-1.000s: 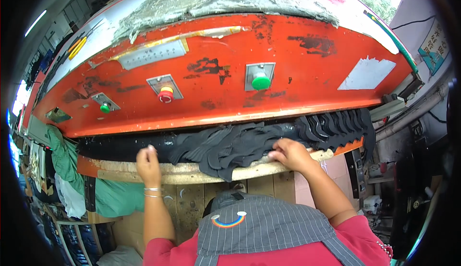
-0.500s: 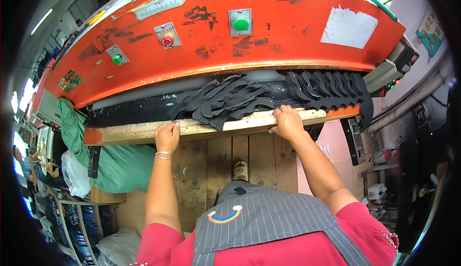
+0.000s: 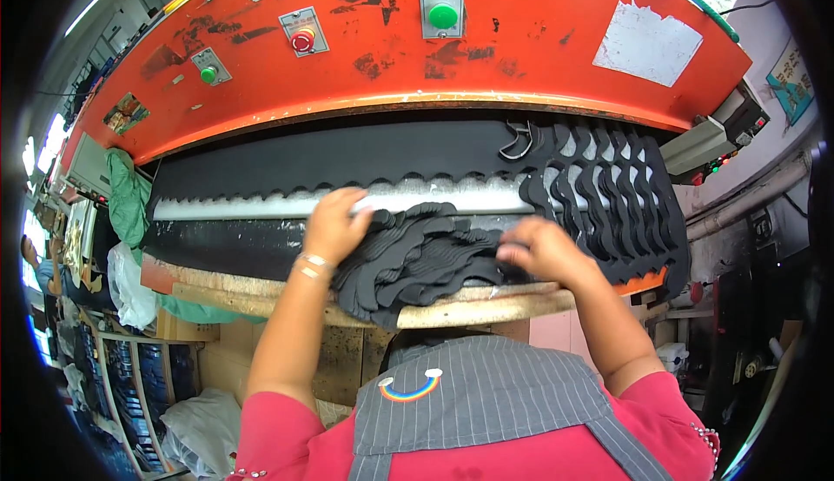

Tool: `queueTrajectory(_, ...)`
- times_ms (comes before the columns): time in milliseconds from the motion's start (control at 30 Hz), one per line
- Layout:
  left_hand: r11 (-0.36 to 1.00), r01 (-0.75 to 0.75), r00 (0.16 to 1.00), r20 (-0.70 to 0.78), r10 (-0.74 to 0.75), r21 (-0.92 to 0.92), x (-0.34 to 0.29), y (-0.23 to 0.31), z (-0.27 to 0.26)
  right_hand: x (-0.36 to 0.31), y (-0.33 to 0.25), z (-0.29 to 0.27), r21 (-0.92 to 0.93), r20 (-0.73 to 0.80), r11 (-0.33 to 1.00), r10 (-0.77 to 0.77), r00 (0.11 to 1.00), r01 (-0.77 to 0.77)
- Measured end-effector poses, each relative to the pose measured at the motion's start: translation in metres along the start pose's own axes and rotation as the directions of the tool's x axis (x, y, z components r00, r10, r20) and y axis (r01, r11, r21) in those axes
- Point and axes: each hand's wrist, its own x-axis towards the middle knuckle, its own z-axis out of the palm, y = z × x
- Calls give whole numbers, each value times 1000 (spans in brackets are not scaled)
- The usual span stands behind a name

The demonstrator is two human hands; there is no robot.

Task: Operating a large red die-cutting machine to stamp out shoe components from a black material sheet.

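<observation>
A heap of thin, curved black cut pieces (image 3: 417,259), foam-like, lies at the front of the machine's sliding bed between my hands. My left hand (image 3: 334,227) is at the heap's upper left edge, thumb apart from the fingers, nothing visible in its grip. At the heap's right side hovers my right hand (image 3: 540,251), slightly blurred, fingers bent and thumb apart, holding nothing I can see. Behind them a black sheet (image 3: 347,155) covers the bed, its front edge scalloped. A curved metal cutting die (image 3: 519,142) rests on it. Rows of crescent cuts (image 3: 599,185) fill the right end.
An orange machine front (image 3: 373,55) rises behind the bed, with green buttons (image 3: 443,16) and a red one (image 3: 302,39). A worn wooden strip (image 3: 478,307) edges the bed. Green cloth (image 3: 126,190) and a white plastic bag (image 3: 132,285) are at left.
The bed has slid toward me, exposing the black sheet, a white strip and the die. Both hands have left the wooden edge and moved to the heap's sides.
</observation>
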Motion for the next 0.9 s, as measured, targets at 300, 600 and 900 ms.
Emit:
queueTrajectory(300,869,-341,907,368,204,358,33,12,66,47,53,8,-246,-287,966,2,958,-76)
queueTrajectory(600,992,27,762,640,-97,119,60,29,38,56,84,14,-225,-376,962,-233,897,155)
queueTrajectory(900,977,-1,718,680,-147,213,63,56,25,79,46,-83,204,-501,979,125,856,-23)
